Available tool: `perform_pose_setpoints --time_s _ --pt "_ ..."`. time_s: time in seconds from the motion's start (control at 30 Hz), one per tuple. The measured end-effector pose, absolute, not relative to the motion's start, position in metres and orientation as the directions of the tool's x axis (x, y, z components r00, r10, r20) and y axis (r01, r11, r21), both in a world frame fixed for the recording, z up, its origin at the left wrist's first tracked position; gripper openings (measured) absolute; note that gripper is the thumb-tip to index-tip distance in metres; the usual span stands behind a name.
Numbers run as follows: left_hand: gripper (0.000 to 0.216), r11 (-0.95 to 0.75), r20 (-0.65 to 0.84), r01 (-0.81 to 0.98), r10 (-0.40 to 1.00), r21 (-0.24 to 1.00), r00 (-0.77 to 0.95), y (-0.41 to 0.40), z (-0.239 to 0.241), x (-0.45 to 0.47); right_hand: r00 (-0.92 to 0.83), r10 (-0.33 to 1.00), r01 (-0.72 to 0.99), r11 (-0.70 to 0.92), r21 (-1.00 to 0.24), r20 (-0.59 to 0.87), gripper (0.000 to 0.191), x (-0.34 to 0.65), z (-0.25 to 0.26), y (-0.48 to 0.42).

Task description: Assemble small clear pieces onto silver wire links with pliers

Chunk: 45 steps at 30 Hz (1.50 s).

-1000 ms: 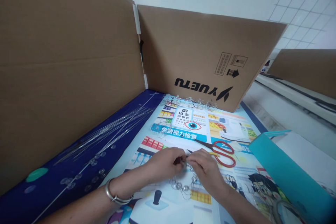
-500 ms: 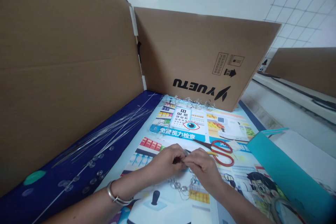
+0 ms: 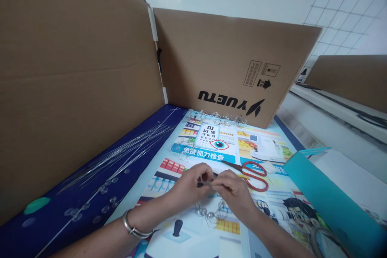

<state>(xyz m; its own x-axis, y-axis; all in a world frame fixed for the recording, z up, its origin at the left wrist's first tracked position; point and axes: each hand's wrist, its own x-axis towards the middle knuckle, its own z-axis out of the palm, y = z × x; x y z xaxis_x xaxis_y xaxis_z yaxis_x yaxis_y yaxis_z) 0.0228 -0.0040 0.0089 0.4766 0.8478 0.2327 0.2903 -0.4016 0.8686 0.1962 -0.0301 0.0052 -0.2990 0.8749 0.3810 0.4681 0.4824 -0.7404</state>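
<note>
cardboard-screened poster mat (image 3: 266,145): left hand (image 3: 189,183) and right hand (image 3: 232,193) meet, fingertips pinched on bead-and-wire chain (image 3: 209,213) trailing beneath them onto mat; pose barely shifted from earlier frame; red scissors (image 3: 255,171) just beyond.

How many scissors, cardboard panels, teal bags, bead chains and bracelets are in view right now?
scissors: 1
cardboard panels: 3
teal bag: 1
bead chain: 1
bracelet: 1
Total: 7

The cardboard panel (image 3: 236,60) bears upside-down "YUETU"; the poster (image 3: 211,155) banner reads "免费视力检查".
</note>
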Motion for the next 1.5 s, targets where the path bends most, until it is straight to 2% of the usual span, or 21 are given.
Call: perform_pose_setpoints --time_s 0.3,0.53,0.63,0.7,0.8,0.9,0.97,1.03,1.1,1.17,1.3,1.5 --pt "0.013 -0.517 0.338 0.349 0.821 0.781 0.46 -0.007 0.011 0.023 -0.295 0.879 0.492 0.477 -0.728 0.376 0.011 0.197 0.005 -0.03" --pt "0.009 -0.563 0.329 0.452 0.803 0.691 0.497 -0.009 0.014 0.022 -0.246 0.909 0.52 0.416 -0.746 0.336 0.004 0.195 0.004 -0.034" --pt "0.013 -0.6 0.36 0.474 0.785 0.644 0.504 -0.007 0.015 0.02 -0.256 0.906 0.569 0.424 -0.705 0.338 0.006 0.203 0.009 -0.031" --pt "0.016 -0.616 0.378 0.475 0.776 0.628 0.505 -0.005 0.015 0.018 -0.235 0.903 0.651 0.421 -0.631 0.36 0.008 0.214 0.016 -0.026" --pt "0.018 -0.608 0.358 0.469 0.777 0.64 0.519 -0.002 0.014 0.016 -0.237 0.911 0.825 0.373 -0.424 0.339 0.015 0.236 0.032 -0.018" --pt "0.016 -0.558 0.318 0.47 0.807 0.684 0.497 0.003 0.01 0.014 -0.325 0.933 0.9 0.355 -0.254 0.152 0.03 0.252 0.045 -0.017" --pt "0.014 -0.503 0.279 0.452 0.835 0.736 0.474 0.005 0.006 0.014 -0.378 0.925 0.908 0.378 -0.182 0.034 0.051 0.256 0.048 -0.021" --pt "0.011 -0.426 0.21 0.424 0.859 0.799 0.467 0.008 0.002 0.013 -0.411 0.911 0.906 0.404 -0.126 -0.039 0.063 0.254 0.048 -0.025" --pt "0.01 -0.351 0.137 0.391 0.867 0.851 0.48 0.011 -0.002 0.012 -0.421 0.905 0.906 0.415 -0.085 -0.067 0.058 0.25 0.047 -0.03" --pt "0.009 -0.301 0.094 0.357 0.863 0.884 0.496 0.013 -0.005 0.011 -0.416 0.906 0.909 0.413 -0.056 -0.079 0.044 0.245 0.047 -0.033" --pt "0.009 -0.263 0.085 0.3 0.863 0.917 0.498 0.014 -0.005 0.01 -0.417 0.907 0.907 0.419 0.034 -0.055 0.023 0.232 0.047 -0.038" --pt "0.008 -0.259 0.094 0.281 0.867 0.924 0.49 0.014 -0.002 0.01 -0.456 0.89 0.868 0.44 0.228 0.018 0.015 0.219 0.034 -0.04"
